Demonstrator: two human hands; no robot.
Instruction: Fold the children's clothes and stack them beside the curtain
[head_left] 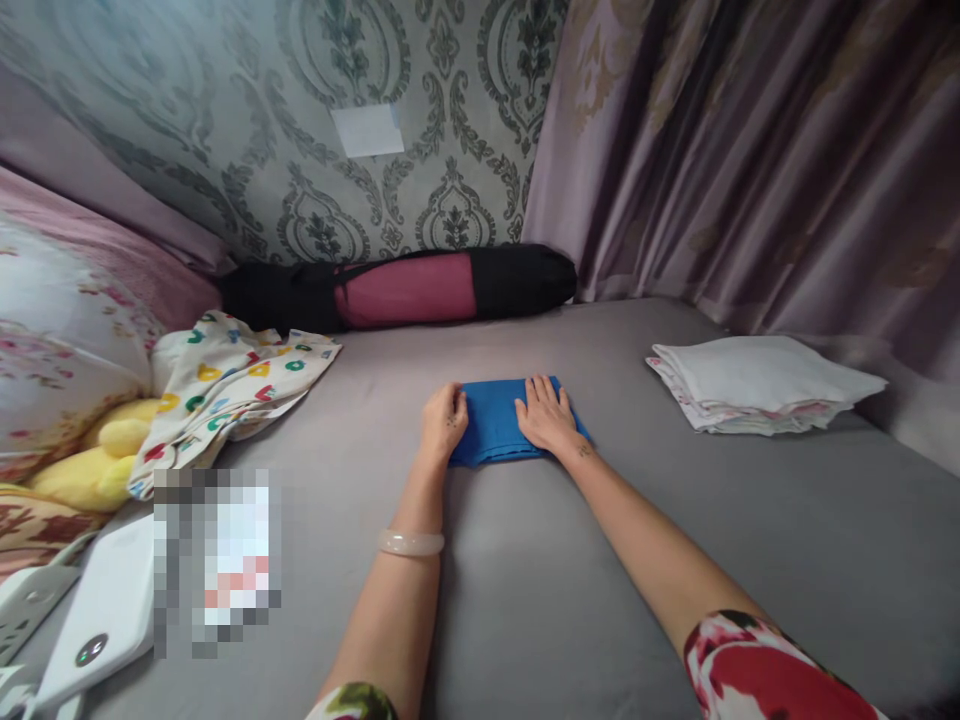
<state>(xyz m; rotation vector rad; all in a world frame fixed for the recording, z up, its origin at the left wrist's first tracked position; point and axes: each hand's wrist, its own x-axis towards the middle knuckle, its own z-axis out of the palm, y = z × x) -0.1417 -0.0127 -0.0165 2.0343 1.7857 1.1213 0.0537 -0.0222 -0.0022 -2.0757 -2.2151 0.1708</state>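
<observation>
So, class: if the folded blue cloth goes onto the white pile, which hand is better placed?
Probably the right hand: it lies flat on the blue cloth, on the side nearer the white pile. The left hand rests at its other edge.

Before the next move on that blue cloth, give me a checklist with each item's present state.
1. Left hand on the blue cloth's left edge: ok.
2. Right hand flat on its right part: ok.
3. Cloth lying flat on the grey sheet: ok.
4. Left fingers actually pinching the edge: cannot tell, they are curled.
5. Folded white stack and patterned cloth apart from the blue cloth: ok.
6. Hidden layers lined up: cannot tell.
</observation>
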